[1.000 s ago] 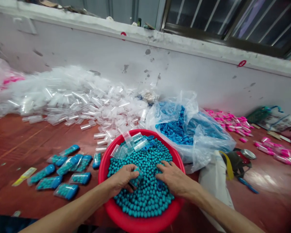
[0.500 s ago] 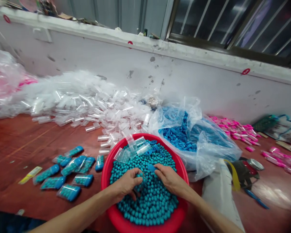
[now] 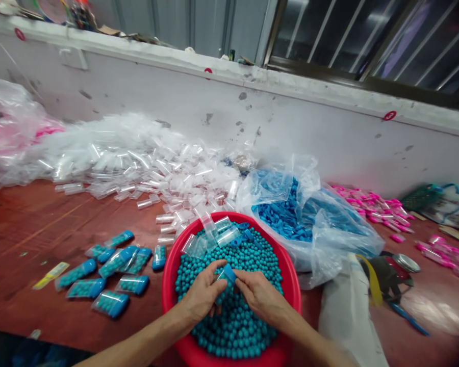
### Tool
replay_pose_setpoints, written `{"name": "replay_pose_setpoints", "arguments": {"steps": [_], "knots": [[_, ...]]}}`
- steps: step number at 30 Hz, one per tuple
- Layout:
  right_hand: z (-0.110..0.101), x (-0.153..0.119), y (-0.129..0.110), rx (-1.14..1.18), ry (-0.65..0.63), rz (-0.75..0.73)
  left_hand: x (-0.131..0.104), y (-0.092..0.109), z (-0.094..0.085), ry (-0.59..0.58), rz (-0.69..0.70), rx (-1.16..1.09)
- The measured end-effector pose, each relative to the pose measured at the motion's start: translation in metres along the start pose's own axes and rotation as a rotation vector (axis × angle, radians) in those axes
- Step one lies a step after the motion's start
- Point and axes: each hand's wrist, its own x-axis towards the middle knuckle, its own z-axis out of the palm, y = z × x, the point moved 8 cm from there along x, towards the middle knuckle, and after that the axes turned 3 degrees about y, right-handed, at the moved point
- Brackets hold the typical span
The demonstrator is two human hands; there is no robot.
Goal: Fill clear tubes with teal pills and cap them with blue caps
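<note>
- Where the red table (image 3: 30, 224) runs off to the far left, a clear plastic bag (image 3: 7, 127) with pink things inside lies against the white wall (image 3: 168, 97).
- Beside it, a long heap of empty clear tubes (image 3: 137, 168) spreads along the foot of the wall toward the middle.
- Nearer the front edge, a yellow strip (image 3: 50, 274) lies flat on the table, and just to its right sits a loose cluster of filled tubes (image 3: 110, 265), each packed with teal balls and closed with a blue cap.
- At the centre front stands a red basin (image 3: 172, 270) full of teal balls (image 3: 237, 326), with a few empty tubes (image 3: 210, 235) and loose blue caps lying on top at its far side.
- Over the balls, the left hand (image 3: 202, 295) is curled, its fingers closed around a clear tube (image 3: 221, 289) filled with balls.
- Touching it, the right hand (image 3: 260, 295) is also curled, its fingertips pinching the blue cap (image 3: 229, 273) at the tube's upper end.
- Right of the basin, an open clear bag of blue caps (image 3: 290, 214) rests on the table.
- Below that bag, a white sack (image 3: 348, 311) lies by the front edge, with a small round metal lid (image 3: 406, 262) near it.
- Far right, pink tubes (image 3: 371, 206) are scattered along the wall.
</note>
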Motion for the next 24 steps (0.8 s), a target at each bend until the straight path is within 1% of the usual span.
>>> {"name": "replay_pose_setpoints", "arguments": {"steps": [3, 5, 7, 9, 10, 12, 14, 15, 16, 17, 19, 21, 22, 23, 24], "knots": [[0.004, 0.000, -0.006, -0.023, -0.045, -0.079, 0.000, 0.000, -0.002, 0.031, 0.022, 0.013], [0.007, 0.001, -0.007, -0.046, -0.045, -0.110, 0.001, 0.001, -0.004, 0.056, 0.059, 0.019], [0.010, 0.002, -0.007, -0.069, -0.038, -0.118, 0.001, 0.002, -0.008, 0.099, 0.086, 0.041], [0.009, 0.003, -0.006, -0.063, -0.038, -0.106, 0.001, 0.002, -0.013, 0.135, 0.077, 0.058], [0.007, 0.004, -0.005, -0.045, -0.038, -0.098, 0.001, 0.002, -0.013, 0.134, 0.064, 0.061], [0.001, 0.006, -0.001, 0.020, -0.053, -0.059, 0.001, 0.002, -0.011, 0.088, 0.046, 0.064], [-0.004, 0.007, 0.010, 0.145, -0.082, 0.057, 0.000, 0.006, -0.006, 0.027, 0.056, 0.068], [-0.007, 0.008, 0.018, 0.230, -0.075, 0.134, -0.001, 0.008, -0.004, 0.005, 0.067, 0.067], [-0.009, 0.010, 0.025, 0.322, -0.044, 0.211, -0.002, 0.010, -0.003, -0.010, 0.077, 0.065], [-0.011, 0.011, 0.032, 0.410, 0.013, 0.273, -0.003, 0.012, -0.002, -0.020, 0.083, 0.062], [-0.014, 0.013, 0.040, 0.518, 0.166, 0.332, -0.004, 0.013, -0.001, -0.016, 0.079, 0.071], [-0.016, 0.012, 0.040, 0.511, 0.296, 0.328, -0.005, 0.012, -0.002, 0.023, 0.074, 0.093], [-0.015, 0.011, 0.037, 0.469, 0.324, 0.305, -0.006, 0.012, -0.004, 0.051, 0.073, 0.104], [-0.013, 0.010, 0.031, 0.408, 0.325, 0.268, -0.006, 0.011, -0.005, 0.078, 0.073, 0.108], [-0.010, 0.009, 0.024, 0.338, 0.298, 0.224, -0.007, 0.010, -0.006, 0.105, 0.072, 0.105]]}}
